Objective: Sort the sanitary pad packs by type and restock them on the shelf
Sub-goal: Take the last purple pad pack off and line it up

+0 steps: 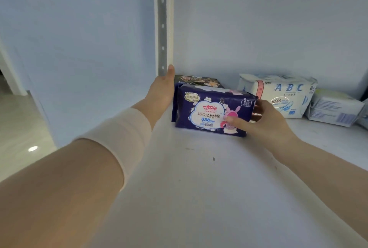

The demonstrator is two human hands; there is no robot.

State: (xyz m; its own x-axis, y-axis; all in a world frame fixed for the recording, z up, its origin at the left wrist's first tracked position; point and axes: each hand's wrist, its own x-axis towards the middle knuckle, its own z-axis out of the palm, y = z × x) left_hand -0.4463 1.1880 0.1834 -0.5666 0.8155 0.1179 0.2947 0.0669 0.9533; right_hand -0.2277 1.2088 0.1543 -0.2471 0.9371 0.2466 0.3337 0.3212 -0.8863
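A purple pack [209,112] is sitting on the white shelf [199,178], near the back on the left side. 2 hands are holding it. The left hand [162,88] is lying flat against the pack's left end, with its fingers out straight. The right hand [266,120] is gripping the right end, with its thumb on the front and its fingers [261,105] curling round behind. A dark pack [197,80] is lying just behind the purple pack. A white ABC pack [278,94] is sitting to the right, and another white pack [334,110] is sitting just beside it. A pale sleeve [123,128] is covering part of the left arm.
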